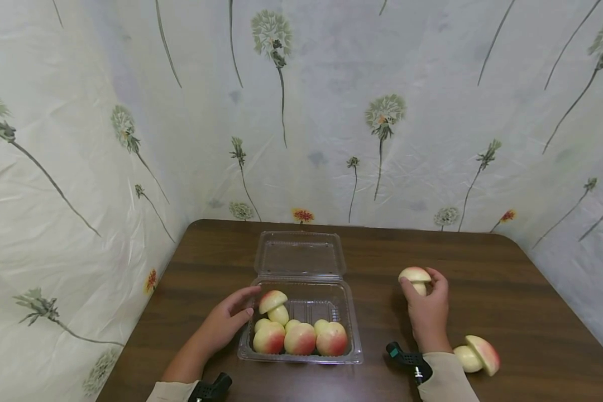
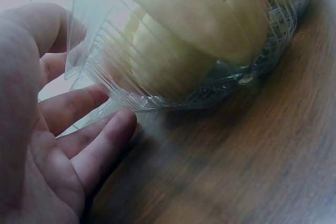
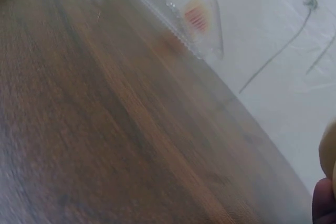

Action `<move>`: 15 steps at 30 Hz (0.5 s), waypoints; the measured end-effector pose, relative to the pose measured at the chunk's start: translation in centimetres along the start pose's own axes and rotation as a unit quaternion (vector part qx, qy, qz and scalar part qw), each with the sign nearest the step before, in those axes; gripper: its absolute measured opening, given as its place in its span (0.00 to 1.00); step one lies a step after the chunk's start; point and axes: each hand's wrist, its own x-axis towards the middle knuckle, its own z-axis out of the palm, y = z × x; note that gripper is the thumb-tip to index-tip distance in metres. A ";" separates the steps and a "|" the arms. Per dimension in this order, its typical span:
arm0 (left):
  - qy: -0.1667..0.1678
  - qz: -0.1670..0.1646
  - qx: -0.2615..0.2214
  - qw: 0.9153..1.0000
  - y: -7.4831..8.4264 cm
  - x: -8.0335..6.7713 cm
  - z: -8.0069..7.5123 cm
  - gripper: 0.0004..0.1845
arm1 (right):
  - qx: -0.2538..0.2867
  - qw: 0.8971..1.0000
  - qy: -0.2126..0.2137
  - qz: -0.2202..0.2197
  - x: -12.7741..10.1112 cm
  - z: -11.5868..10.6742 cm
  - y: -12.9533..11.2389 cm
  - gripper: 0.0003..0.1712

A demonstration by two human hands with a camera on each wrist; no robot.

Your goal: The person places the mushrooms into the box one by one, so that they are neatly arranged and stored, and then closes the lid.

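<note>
A clear plastic clamshell box [image 1: 353, 346] lies open on the brown table, its lid [image 1: 300, 254] flat behind it. Inside are several mushroom-shaped fruit pieces, pale with red blush [image 1: 300, 338], one upright at the back left [image 1: 273, 305]. My left hand [image 1: 233, 318] rests open against the box's left wall [image 2: 110, 80], fingers [image 2: 89, 142] straight on the table. To the right of the box my right hand [image 1: 429, 310] grips another such piece [image 1: 416, 277] by its stem. In the right wrist view only a fingertip [image 3: 324, 205] shows at the corner.
One more mushroom-shaped piece [image 1: 477, 355] lies on its side by my right wrist. The wooden table [image 1: 532, 312] is bounded by flower-printed cloth walls [image 1: 331, 123] at the back and both sides. Small black clips [image 1: 407, 357] sit at my wrists.
</note>
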 end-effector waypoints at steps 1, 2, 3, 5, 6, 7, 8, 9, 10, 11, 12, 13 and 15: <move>0.001 0.002 0.000 1.000 0.0 0.0 0.0 0.24 | -0.001 1.000 0.000 -0.003 0.0 0.0 0.1 0.40; 0.002 0.001 -0.001 1.000 -0.3 0.1 0.0 0.24 | -0.003 1.000 -0.001 -0.005 0.0 0.1 0.1 0.40; 0.005 0.001 -0.001 1.000 -0.6 0.2 0.1 0.24 | -0.004 1.000 -0.002 -0.006 0.1 0.1 0.2 0.40; 0.007 -0.005 -0.004 1.000 -1.4 0.4 0.1 0.24 | 0.006 1.000 -0.006 -0.003 0.1 0.1 0.2 0.41; 0.007 -0.003 -0.006 1.000 -1.8 0.5 0.1 0.24 | 0.016 1.000 -0.007 0.000 0.1 0.1 0.2 0.41; 0.008 -0.004 -0.006 1.000 -2.1 0.6 0.1 0.24 | 0.025 1.000 -0.008 0.004 0.1 0.1 0.2 0.42; 0.008 -0.005 -0.005 1.000 -2.5 0.7 0.1 0.24 | 0.034 0.999 -0.009 0.008 0.1 0.1 0.1 0.42; 0.008 -0.003 -0.006 1.000 -2.7 0.8 0.0 0.24 | 0.041 0.999 -0.009 0.012 0.1 0.2 0.1 0.43; 0.007 -0.002 -0.005 1.000 -2.9 0.8 0.0 0.24 | 0.046 0.999 -0.009 0.015 0.1 0.2 0.0 0.43; 0.007 0.000 -0.003 1.000 -3.0 0.8 0.0 0.24 | 0.047 0.999 -0.008 0.017 0.1 0.2 0.0 0.43; 0.008 0.002 -0.001 1.000 -3.0 0.8 0.0 0.24 | 0.045 0.999 -0.007 0.016 0.1 0.2 -0.1 0.43; 0.008 0.001 0.001 1.000 -3.1 0.8 -0.1 0.24 | 0.040 0.999 -0.006 0.014 0.0 0.3 -0.1 0.42; 0.007 0.002 0.005 1.000 -3.1 0.9 -0.1 0.24 | 0.029 1.000 -0.006 0.009 -0.1 0.3 -0.1 0.42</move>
